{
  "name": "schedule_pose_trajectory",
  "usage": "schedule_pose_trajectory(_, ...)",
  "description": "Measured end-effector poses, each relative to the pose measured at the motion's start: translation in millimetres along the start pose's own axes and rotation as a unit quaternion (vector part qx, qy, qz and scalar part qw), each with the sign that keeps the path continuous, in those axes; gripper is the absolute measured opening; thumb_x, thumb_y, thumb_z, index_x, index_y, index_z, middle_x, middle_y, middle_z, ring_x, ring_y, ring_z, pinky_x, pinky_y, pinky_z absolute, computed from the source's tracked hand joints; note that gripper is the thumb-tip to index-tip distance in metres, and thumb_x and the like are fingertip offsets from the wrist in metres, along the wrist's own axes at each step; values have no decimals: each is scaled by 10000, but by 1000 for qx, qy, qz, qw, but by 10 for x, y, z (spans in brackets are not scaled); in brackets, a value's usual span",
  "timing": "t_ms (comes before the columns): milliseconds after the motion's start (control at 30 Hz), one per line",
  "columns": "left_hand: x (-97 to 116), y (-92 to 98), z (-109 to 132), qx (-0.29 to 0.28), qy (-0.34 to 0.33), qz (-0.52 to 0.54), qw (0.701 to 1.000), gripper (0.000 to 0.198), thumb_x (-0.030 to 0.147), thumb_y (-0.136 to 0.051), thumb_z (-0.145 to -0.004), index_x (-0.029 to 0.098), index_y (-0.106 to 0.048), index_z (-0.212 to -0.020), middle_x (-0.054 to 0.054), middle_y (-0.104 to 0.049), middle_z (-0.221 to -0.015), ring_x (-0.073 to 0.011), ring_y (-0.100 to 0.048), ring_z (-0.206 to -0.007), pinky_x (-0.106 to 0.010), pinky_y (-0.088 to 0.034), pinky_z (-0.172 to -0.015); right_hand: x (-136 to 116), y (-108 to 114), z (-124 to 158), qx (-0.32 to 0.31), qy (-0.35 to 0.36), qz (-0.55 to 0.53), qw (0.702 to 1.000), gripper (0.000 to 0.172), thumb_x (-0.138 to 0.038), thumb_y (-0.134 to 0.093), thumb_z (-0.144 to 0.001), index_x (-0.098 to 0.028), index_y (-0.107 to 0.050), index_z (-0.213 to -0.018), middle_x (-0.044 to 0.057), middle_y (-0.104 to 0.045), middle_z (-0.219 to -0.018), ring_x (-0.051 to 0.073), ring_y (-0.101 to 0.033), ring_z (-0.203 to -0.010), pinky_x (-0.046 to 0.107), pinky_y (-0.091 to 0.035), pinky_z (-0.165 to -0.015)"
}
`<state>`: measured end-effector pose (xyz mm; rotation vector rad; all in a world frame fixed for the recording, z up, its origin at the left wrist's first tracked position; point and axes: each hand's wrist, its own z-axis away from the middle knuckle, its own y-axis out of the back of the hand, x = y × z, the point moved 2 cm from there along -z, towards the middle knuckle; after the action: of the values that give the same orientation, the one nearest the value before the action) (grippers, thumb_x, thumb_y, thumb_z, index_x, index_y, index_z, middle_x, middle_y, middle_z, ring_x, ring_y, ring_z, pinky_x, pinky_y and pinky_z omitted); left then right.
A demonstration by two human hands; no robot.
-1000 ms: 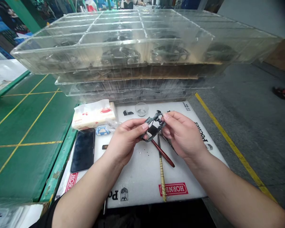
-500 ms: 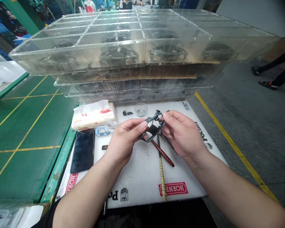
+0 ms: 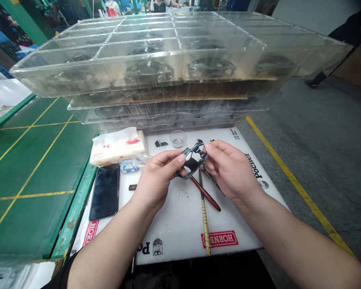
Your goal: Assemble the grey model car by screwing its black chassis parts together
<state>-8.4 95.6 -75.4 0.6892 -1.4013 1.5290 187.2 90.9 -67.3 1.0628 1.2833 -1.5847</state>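
Note:
Both hands hold a small dark grey model car body shell (image 3: pixel 194 162) with large openings, tilted above the white foam sheet (image 3: pixel 174 224). At its left end my left hand (image 3: pixel 159 174) pinches the shell between thumb and fingers. My right hand (image 3: pixel 230 168) grips the upper right end in a pinch, and its fingertips partly cover that edge. Beneath the hands lie a tool with a reddish-brown handle (image 3: pixel 209 198) and a thin tool with a tan wrapped handle (image 3: pixel 205 224). A grey metal tool (image 3: pixel 213 180) is partly hidden by my right hand.
Stacked clear plastic trays (image 3: pixel 156 88) holding dark car bodies stand behind the sheet. Nearer are a clear cup (image 3: pixel 178 139), a small dark part (image 3: pixel 161 143), a tissue pack (image 3: pixel 118 148), and a phone (image 3: pixel 104 192). A person's leg (image 3: pixel 333 60) shows at right, beyond the yellow floor line (image 3: pixel 295 182).
My hands and the shell stay almost still. At the right, the walking person's legs have changed position, and the view has shifted very slightly.

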Motion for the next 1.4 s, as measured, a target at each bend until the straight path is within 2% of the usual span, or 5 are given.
schedule_pose_trajectory(133, 23, -4, 20, 2, 39, 34, 999, 518, 531, -1132, -801, 198, -954, -1155, -27, -836, -921, -135, -742, -696, -286, -622, -719, 9, -7, -2, 3, 1, 3, 1000, 375, -509, -1055, -852, -232, -802, -845, -49, -568, -599, 121, -450, -573, 292, -316, -563)
schedule_pose_trajectory(300, 12, 28, -3, 4, 74, 35, 997, 470, 321, -1130, -770, 150, -911, -1149, -44, -835, -911, -113, -700, -654, -255, -565, -675, 30, -16, 2, -14, -4, 15, 1000, 394, -530, -1042, -869, -229, -788, -844, -46, -567, -616, 124, -451, -595, 293, -320, -572)
schedule_pose_trajectory(700, 5, 45, -33, -17, 80, 56, 995, 376, 293, -1083, -814, 164, -904, -1117, -46, -840, -928, -123, -702, -661, -278, -576, -670, 39, 1, -10, -26, -8, 27, 999, 416, -582, -1021, -917, -245, -781, -878, -42, -573, -653, 136, -447, -613, 309, -342, -582)
schedule_pose_trajectory(1067, 112, 5, 115, -27, -104, -206, 973, 456, 402, -1071, -915, 222, -876, -1286, -48, -872, -988, -208, -824, -834, -361, -670, -850, 72, 22, 23, -77, 52, 206, 974, 615, -865, -822, -1041, -264, -806, -1165, 4, -708, -893, 189, -577, -763, 336, -461, -662)
schedule_pose_trajectory(1400, 144, -44, 191, -55, -216, -305, 926, 284, 363, -1093, -914, 261, -868, -1054, -44, -857, -1011, -214, -787, -868, -373, -652, -898, -34, 30, 46, -51, 98, 277, 955, 657, -939, -816, -991, -285, -757, -977, -22, -618, -723, 193, -518, -644, 365, -391, -618)
